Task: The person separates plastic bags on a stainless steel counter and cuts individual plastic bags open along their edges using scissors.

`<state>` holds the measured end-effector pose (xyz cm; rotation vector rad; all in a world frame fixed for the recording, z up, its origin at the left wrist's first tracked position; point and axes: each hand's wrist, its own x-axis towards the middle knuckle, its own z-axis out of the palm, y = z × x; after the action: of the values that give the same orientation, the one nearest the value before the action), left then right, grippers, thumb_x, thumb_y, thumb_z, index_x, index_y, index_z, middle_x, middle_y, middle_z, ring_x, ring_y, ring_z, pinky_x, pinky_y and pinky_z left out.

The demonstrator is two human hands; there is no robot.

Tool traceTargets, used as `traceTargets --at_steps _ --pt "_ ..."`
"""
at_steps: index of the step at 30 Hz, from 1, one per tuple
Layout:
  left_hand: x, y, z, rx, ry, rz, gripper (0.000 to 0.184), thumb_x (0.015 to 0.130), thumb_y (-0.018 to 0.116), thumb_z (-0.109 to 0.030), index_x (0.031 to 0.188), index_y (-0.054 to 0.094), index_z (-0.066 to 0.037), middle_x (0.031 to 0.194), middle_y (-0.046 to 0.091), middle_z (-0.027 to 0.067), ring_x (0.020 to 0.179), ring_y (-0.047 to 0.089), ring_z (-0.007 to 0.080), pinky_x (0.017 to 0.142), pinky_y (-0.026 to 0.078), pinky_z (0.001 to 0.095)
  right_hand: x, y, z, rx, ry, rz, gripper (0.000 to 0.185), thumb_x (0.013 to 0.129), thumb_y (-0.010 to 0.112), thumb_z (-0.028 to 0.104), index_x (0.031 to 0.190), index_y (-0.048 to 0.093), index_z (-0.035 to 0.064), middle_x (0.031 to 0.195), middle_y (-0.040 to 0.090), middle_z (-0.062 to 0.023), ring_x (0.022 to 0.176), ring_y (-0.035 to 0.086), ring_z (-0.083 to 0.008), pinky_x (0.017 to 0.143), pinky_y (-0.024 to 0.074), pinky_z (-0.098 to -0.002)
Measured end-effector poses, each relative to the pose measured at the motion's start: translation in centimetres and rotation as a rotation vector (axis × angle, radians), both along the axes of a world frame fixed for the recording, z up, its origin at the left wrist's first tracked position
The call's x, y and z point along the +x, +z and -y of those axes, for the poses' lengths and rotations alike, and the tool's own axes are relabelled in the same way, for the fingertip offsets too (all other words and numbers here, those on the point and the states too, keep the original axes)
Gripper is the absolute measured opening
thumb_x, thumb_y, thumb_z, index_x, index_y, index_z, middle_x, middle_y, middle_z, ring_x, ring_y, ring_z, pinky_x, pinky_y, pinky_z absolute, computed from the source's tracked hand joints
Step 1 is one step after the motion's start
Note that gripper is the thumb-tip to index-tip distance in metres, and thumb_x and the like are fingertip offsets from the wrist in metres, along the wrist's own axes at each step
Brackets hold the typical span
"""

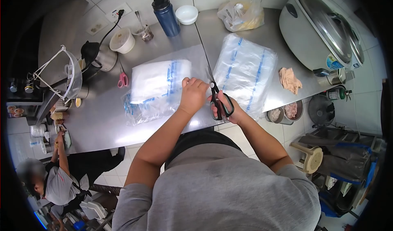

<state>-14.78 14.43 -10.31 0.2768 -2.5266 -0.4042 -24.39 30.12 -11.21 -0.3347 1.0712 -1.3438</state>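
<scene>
Near the front edge of the steel tabletop (102, 128), between two stacks of plastic, the person's right grip (229, 108) is closed around the handles of a pair of black-handled scissors (212, 85). The handle loops stand apart within the fingers, while the pivot and blades project beyond them, directed toward the back wall. Just beside the pivot, on its left, is the left grip (194, 92); its fingers curl inward, and I cannot tell whether they pinch anything.

To the left of the left grip lies the left plastic stack (157, 80), folded, white and printed in blue. The right plastic stack (247, 69), similarly printed, lies beyond the right grip and to the right of the blades. A pair of pink-handled scissors (123, 80) rests on the tabletop left of the left stack, well apart from both hands. Behind the stacks stand a dark blue bottle (167, 20), a white bowl (186, 15) and a filled plastic bag (241, 16).
</scene>
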Motion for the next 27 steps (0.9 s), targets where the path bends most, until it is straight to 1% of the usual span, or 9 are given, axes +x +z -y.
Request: traceTargets --at_steps 3,6,7,11,13,18,19,22,27 --pt "0.0 0.1 0.5 0.007 0.029 0.001 0.003 0.077 0.066 -0.012 0.079 0.066 -0.01 0.081 0.062 0.0022 0.085 0.056 0.0219 0.086 0.033 0.0411 0.0 0.7 0.0 0.034 0.017 -0.103 0.084 0.082 0.037 0.078 0.116 0.047 0.0021 0.076 0.051 -0.0039 0.068 0.054 -0.0173 0.067 0.044 -0.0295" --pt "-0.3 0.6 0.8 0.027 0.059 -0.002 0.004 0.077 0.065 -0.012 0.081 0.065 -0.01 0.082 0.063 0.0023 0.087 0.056 0.0222 0.087 0.033 0.0413 0.3 1.0 0.0 -0.035 0.047 0.106 0.081 0.081 0.04 0.078 0.119 0.047 0.0062 0.081 0.054 -0.0042 0.073 0.057 -0.0166 0.069 0.0445 -0.0289" --pt "0.0 0.7 0.6 0.041 0.072 0.007 0.004 0.078 0.065 -0.012 0.081 0.065 -0.01 0.082 0.063 0.0023 0.087 0.056 0.0224 0.088 0.033 0.0414 0.0 0.8 0.0 -0.06 0.111 0.121 0.085 0.078 0.036 0.082 0.121 0.045 0.0087 0.086 0.054 -0.0041 0.079 0.057 -0.0176 0.073 0.0444 -0.0296" --pt "0.0 0.7 0.5 0.07 0.054 0.007 0.003 0.079 0.065 -0.013 0.082 0.065 -0.011 0.083 0.062 0.0016 0.088 0.056 0.0225 0.088 0.033 0.0406 -0.7 1.2 0.3 -0.092 0.109 0.23 0.088 0.077 0.031 0.084 0.118 0.047 0.0081 0.084 0.054 -0.0039 0.078 0.057 -0.0194 0.074 0.0433 -0.033" --pt "0.4 0.5 0.1 0.105 0.014 0.013 0.002 0.08 0.065 -0.013 0.082 0.065 -0.012 0.083 0.062 0.0013 0.088 0.056 0.0224 0.089 0.033 0.0402 -0.7 1.2 0.5 -0.118 0.063 0.222 0.086 0.076 0.033 0.084 0.116 0.048 0.0087 0.082 0.054 -0.0047 0.08 0.057 -0.0211 0.076 0.0428 -0.034" --pt "0.7 1.1 -1.4 0.087 -0.058 -0.009 0.002 0.08 0.065 -0.014 0.081 0.065 -0.012 0.084 0.062 0.0003 0.088 0.056 0.0212 0.088 0.034 0.0401 -1.7 0.8 0.9 -0.037 -0.015 0.053 0.085 0.078 0.036 0.082 0.116 0.048 0.0063 0.08 0.056 -0.0056 0.074 0.058 -0.0202 0.071 0.0443 -0.0328" --pt "0.8 1.3 -1.8 0.069 -0.066 -0.02 0.001 0.08 0.065 -0.014 0.081 0.065 -0.012 0.084 0.062 0.0 0.088 0.056 0.0208 0.088 0.034 0.0403 -1.9 0.7 1.0 0.009 -0.04 0.035 0.084 0.079 0.041 0.079 0.117 0.049 0.0047 0.09 0.058 -0.007 0.073 0.059 -0.0201 0.073 0.0463 -0.0354" --pt "1.3 1.6 -3.0 0.051 -0.145 -0.029 0.008 0.073 0.064 -0.011 0.08 0.062 -0.013 0.081 0.058 -0.0002 0.087 0.054 0.0203 0.09 0.035 0.0421 -1.9 1.3 1.6 0.12 -0.223 -0.049 0.089 0.079 0.046 0.077 0.124 0.048 0.0004 0.108 0.058 -0.0102 0.088 0.06 -0.0215 0.084 0.0462 -0.0377" --pt "2.2 2.7 -5.5 0.051 -0.271 -0.027 0.008 0.076 0.063 -0.011 0.084 0.063 -0.012 0.083 0.06 0.0003 0.087 0.055 0.0201 0.089 0.037 0.0405 -4.3 -0.2 2.8 0.117 -0.301 -0.128 0.086 0.081 0.047 0.075 0.125 0.048 0.0005 0.104 0.058 -0.0083 0.094 0.057 -0.0184 0.084 0.0472 -0.0348"
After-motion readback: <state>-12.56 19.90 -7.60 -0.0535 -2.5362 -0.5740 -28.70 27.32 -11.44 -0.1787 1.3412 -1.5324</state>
